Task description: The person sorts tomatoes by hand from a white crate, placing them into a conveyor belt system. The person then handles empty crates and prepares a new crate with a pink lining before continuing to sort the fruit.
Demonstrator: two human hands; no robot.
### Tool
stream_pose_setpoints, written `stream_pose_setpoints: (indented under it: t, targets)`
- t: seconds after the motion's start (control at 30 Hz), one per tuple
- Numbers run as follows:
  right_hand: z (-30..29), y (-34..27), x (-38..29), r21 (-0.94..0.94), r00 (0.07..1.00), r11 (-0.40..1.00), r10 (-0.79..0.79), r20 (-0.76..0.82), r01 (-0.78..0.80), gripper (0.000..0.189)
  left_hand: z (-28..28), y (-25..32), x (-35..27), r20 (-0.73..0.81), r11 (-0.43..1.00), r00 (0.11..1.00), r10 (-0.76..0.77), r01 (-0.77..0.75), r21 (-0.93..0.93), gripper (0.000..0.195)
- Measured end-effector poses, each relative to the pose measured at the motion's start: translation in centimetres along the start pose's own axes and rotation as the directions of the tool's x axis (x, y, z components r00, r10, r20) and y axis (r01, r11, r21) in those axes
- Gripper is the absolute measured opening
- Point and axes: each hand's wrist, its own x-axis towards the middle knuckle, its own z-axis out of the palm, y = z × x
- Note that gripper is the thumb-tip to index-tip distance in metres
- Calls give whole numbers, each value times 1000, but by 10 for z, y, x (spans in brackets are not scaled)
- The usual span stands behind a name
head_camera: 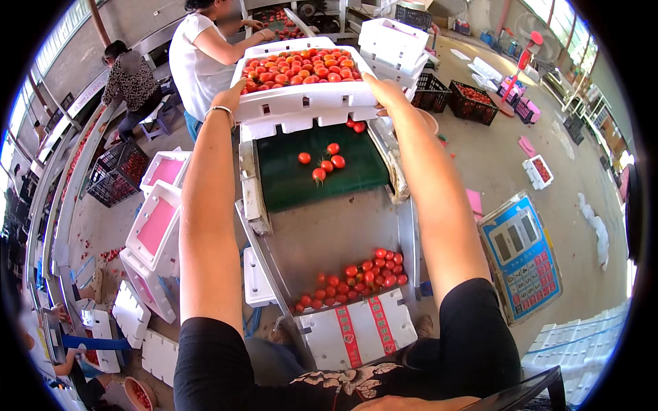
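Note:
Both my arms reach forward to a white foam box (308,100) full of small red tomatoes (303,67). My left hand (229,98) grips its left side and my right hand (383,92) its right side. Directly beneath is another white foam piece (329,117), at the far end of a green conveyor belt (318,154). Several tomatoes lie on the belt. Nearer to me, a metal chute (329,226) holds a pile of tomatoes (360,277) against a white foam box end with red printed tape (360,329).
A blue digital scale (522,257) stands right of the chute. White foam boxes with pink liners (154,226) are stacked at left. A co-worker in white (200,61) stands close behind the box on the left; another sits farther left. Black crates (472,103) lie on the floor.

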Motion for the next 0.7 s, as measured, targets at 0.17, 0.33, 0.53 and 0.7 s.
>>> stream_pose_setpoints:
  t: [0.17, 0.33, 0.53, 0.7]
  targets:
    - [9, -5, 11, 196, 997, 978, -73, 29, 66, 52, -20, 2, 16, -121, 989, 986, 119, -107, 103, 67]
    - [-9, -7, -33, 241, 995, 965, -101, -13, 101, 44, -36, 14, -47, -130, 961, 954, 269, -257, 100, 57]
    - [-55, 30, -151, 399, 983, 900, -184, -15, 175, 43, -70, -10, -175, -187, 918, 918, 350, -376, -127, 46]
    - [-110, 90, -315, 653, 979, 756, -99, 176, -41, 43, -96, -43, -377, -173, 854, 866, 468, -494, -161, 31]
